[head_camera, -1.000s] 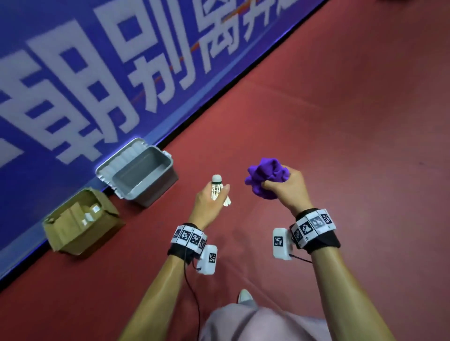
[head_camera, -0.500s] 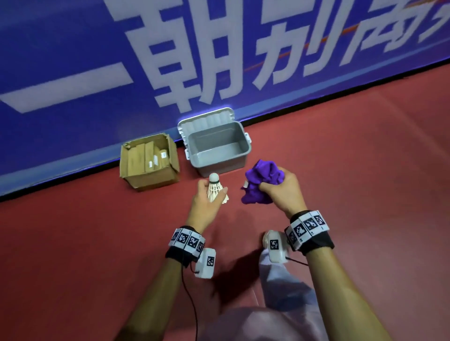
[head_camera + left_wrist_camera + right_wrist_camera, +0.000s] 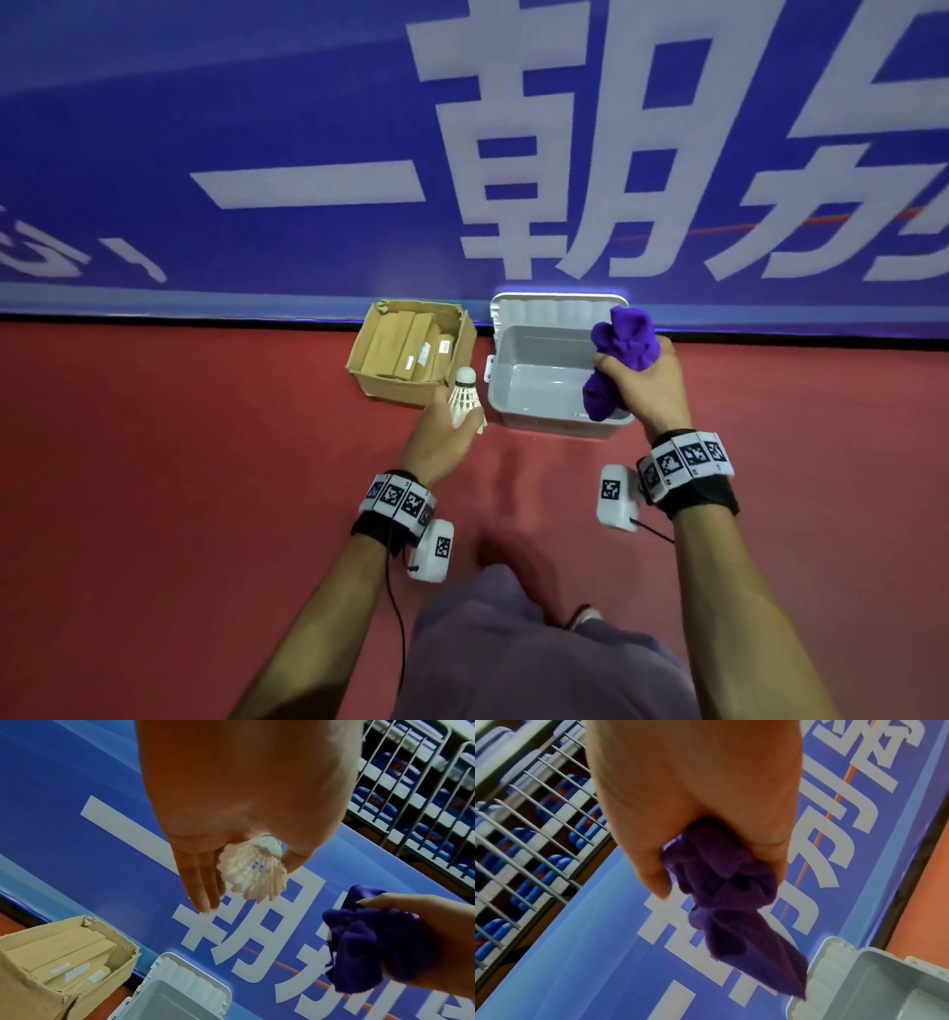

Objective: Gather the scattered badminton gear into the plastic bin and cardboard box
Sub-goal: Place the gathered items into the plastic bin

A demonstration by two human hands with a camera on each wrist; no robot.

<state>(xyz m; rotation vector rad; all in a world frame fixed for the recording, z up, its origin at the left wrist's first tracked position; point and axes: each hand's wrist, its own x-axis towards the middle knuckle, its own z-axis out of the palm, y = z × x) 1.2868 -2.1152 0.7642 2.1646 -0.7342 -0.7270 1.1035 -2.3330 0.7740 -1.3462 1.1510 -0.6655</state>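
My left hand holds a white feather shuttlecock cork-up, just in front of the gap between the two containers; in the left wrist view the shuttlecock lies between thumb and fingers. My right hand grips a bunched purple cloth, raised over the right side of the grey plastic bin. The cloth hangs from my fist with its tail near the bin's rim. The open cardboard box stands left of the bin and has flat brown packets in it.
Both containers stand on the red court floor against a blue banner wall with large white characters. My knee and a shoe show at the bottom. Railings and blue seats rise behind the banner.
I have come closer to the bin and box, which now lie straight ahead. My right hand has lifted the purple cloth over the bin; the left hand brought the shuttlecock beside the box.
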